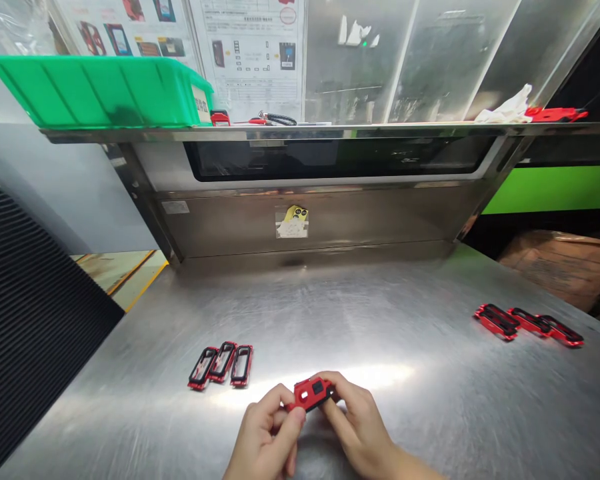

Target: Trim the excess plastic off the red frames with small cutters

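Observation:
Between my two hands, just above the metal table, is a small red and black case part (307,395) with a square black patch and a pale opening on its face. My left hand (270,433) pinches its left end between thumb and fingers. At the other end, the fingers of my right hand (355,417) are closed on its right edge. To the left on the table lie three red and black frames (221,363) with open middles, side by side. Several similar frames (527,325) lie in a slightly overlapping row at the far right.
A metal table (360,313) spreads under my hands. Above its back panel runs a shelf (330,132) with a green bin (105,93), a tool, white tissue and red parts. Black ribbed material (35,320) stands left; a brown bag (560,267) sits beyond the right edge.

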A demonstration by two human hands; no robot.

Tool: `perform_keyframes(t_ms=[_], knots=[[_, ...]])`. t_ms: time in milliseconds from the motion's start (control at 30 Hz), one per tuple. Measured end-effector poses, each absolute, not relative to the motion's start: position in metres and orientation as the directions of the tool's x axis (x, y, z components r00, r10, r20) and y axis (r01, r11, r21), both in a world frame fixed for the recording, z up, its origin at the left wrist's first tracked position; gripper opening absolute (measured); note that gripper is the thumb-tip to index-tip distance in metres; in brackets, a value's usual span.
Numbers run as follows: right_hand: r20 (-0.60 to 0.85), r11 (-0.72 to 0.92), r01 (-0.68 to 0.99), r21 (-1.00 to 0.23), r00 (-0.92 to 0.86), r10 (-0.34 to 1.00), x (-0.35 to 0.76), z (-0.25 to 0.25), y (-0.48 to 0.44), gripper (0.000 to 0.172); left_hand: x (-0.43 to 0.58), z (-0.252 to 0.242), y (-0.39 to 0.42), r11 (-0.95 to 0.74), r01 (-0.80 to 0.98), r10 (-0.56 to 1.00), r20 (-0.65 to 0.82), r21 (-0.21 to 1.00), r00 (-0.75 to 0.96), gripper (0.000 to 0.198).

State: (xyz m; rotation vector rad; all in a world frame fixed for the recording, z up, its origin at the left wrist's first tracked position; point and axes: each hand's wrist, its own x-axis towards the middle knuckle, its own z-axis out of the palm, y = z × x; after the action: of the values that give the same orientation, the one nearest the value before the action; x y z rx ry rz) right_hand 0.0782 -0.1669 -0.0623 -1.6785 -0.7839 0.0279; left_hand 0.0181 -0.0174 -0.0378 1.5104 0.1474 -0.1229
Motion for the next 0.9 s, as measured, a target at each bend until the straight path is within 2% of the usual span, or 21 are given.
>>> perform_keyframes(t_ms=[233,533,667,900], knots=[[0.417,-0.02,0.488,-0.873,0.766,0.49,0.0791,-0.0611,-0.1668,0.025,0.0184,-0.0395,-0.0202,-0.008,0.07,0.084,-0.069,0.998,0.994,0.044],[0.451,-0.04,0.535,-0.844,0.749,0.486,0.0794,-0.0616,-0.1682,0.023,0.0187,-0.0372,-0.0169,0.026,0.133,0.014,-0.134,0.991,0.991,0.054],[0.46,-0.052,0.548,-0.835,0.746,0.481,0.0799,-0.062,-0.1685,0.021,0.0188,-0.0388,-0.0164,0.003,0.151,0.009,-0.151,0.989,0.988,0.052],[0.47,-0.056,0.557,-0.828,0.746,0.472,0.0802,-0.0605,-0.1681,0.025,0.0185,-0.0419,-0.0192,-0.023,0.074,0.07,-0.073,0.997,0.995,0.04]])
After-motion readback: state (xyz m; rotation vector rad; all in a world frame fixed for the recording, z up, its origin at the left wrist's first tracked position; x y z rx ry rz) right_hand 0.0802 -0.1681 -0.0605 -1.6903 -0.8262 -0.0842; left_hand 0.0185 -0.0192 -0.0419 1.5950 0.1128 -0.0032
